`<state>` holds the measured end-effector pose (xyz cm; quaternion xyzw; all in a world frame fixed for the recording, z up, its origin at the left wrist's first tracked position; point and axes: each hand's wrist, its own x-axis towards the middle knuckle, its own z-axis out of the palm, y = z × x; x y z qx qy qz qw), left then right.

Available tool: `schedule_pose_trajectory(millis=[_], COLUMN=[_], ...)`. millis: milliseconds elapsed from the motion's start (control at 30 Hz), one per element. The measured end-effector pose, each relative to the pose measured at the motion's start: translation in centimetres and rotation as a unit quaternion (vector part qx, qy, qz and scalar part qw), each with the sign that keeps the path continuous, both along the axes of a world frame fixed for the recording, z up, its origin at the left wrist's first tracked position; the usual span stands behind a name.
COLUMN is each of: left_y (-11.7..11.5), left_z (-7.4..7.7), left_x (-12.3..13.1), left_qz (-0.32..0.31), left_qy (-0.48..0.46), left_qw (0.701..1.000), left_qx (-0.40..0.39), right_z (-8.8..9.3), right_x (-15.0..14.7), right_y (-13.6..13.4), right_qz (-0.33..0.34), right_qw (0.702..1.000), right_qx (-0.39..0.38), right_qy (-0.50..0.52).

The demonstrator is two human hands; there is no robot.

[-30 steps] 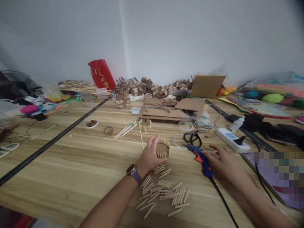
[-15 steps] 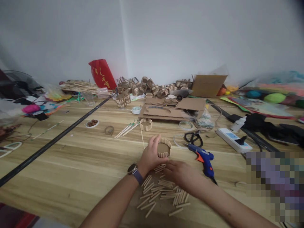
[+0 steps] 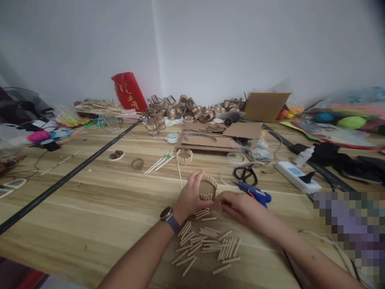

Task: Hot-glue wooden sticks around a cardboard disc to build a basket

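Observation:
My left hand [image 3: 191, 194], with a watch at the wrist, grips the left side of a round cardboard piece ringed with short upright sticks [image 3: 208, 188]. Just right of that ring, my right hand [image 3: 236, 206] has its fingers pinched together; a small pale tip shows at them, too blurred to name. Short cut sticks [image 3: 207, 243] lie scattered on the table below both hands. A second stick ring [image 3: 184, 157] stands farther back. The blue glue gun [image 3: 255, 193] lies beyond my right forearm, partly covered by it.
Black scissors [image 3: 245, 174], a tape roll [image 3: 236, 157] and a white power strip [image 3: 297, 177] lie to the right. Cardboard sheets [image 3: 204, 142] and many stick pieces are behind. A small dish of brown balls [image 3: 116, 155] stands at left.
My right hand has moved up and right from over the loose sticks to the ring's right side, now covering the glue gun's handle. My left hand keeps its hold.

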<state>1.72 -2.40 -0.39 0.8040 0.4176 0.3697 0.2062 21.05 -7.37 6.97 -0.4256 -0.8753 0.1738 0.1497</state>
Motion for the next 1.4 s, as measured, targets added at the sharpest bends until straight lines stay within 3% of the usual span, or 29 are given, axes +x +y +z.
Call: schedule_pose_trajectory(millis=[100, 300, 600, 900, 1400], left_y=[-0.1, -0.1, 0.2, 0.1, 0.1], left_z=[0.1, -0.1, -0.8, -0.6, -0.5], left_x=[0.0, -0.1, -0.1, 0.0, 0.0], left_qz=[-0.012, -0.034, -0.047, -0.049, -0.052], left_qy=[-0.002, -0.002, 0.003, 0.012, 0.007], left_qw=[1.000, 0.999, 0.999, 0.999, 0.999], left_qx=[-0.011, -0.013, 0.016, 0.020, 0.010], right_z=[0.7, -0.8, -1.0, -1.6, -3.1], right_x=[1.1, 1.1, 0.2, 0.2, 0.4], right_y=[1.2, 2.4, 2.5, 2.8, 2.9], right_qz=[-0.031, 0.012, 0.024, 0.037, 0.056], right_qw=[0.999, 0.994, 0.993, 0.990, 0.972], right_qx=[0.015, 0.098, 0.118, 0.131, 0.229], right_qy=[0.034, 0.050, 0.008, 0.032, -0.011])
